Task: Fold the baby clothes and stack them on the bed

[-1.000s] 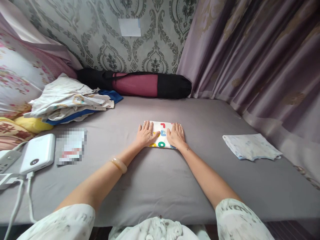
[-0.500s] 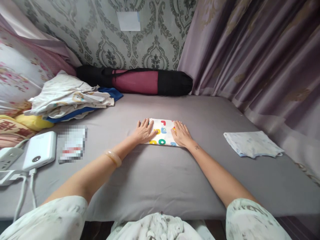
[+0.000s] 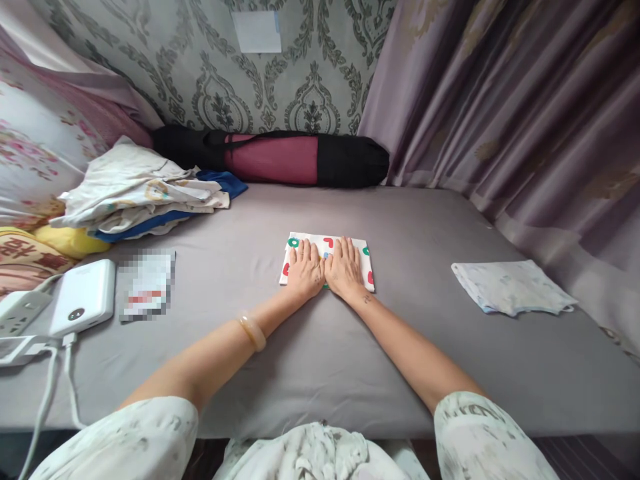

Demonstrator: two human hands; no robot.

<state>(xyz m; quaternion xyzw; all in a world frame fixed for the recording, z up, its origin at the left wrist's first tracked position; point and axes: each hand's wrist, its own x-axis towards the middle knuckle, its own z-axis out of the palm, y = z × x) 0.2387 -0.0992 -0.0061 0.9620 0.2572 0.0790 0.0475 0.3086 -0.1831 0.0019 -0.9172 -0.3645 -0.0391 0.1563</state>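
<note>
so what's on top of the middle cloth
The left hand and right hand lie palm-down on the cloth, side by side. Its surface beneath them can't be seen.

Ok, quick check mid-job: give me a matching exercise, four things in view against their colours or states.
1. Middle folded cloth
2. Long bag
3. Boxy device
4. Right-hand folded cloth

A. Black and dark red
B. Whitish with faint marks
C. Bearing bold red and green shapes
D. White, with a cable plugged in

Pairs: 1-C, 2-A, 3-D, 4-B
</note>
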